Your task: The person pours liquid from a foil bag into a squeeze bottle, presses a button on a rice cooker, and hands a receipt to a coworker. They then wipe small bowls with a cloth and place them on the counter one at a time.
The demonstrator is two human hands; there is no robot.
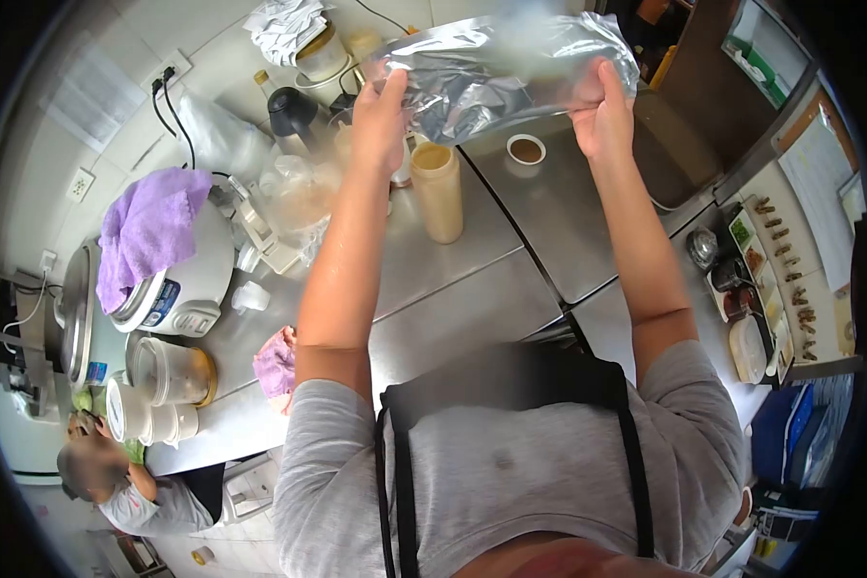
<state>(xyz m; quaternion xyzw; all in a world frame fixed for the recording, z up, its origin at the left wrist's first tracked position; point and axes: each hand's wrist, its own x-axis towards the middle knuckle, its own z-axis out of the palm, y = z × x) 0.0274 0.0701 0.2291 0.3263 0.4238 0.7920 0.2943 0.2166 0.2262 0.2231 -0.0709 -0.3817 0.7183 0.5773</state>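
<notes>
A crinkled sheet of aluminium foil (482, 82) is stretched between my two raised hands above the steel counter. My left hand (380, 111) grips its left end, thumb over the near face. At the right end, my right hand (604, 111) pinches the foil with the thumb up; the other fingers are partly behind it. Beneath the foil stands an open tall container (437, 193) of tan contents, close to my left forearm. A small white bowl (526, 149) of brown powder or sauce sits between my arms, below the foil.
At left are a rice cooker (188, 289) under a purple towel (154, 231), plastic tubs (169, 371), a dark-topped jug (294, 116) and a pink cloth (276, 366). Condiment containers (747, 255) line the right side. Another person (154, 491) is at lower left.
</notes>
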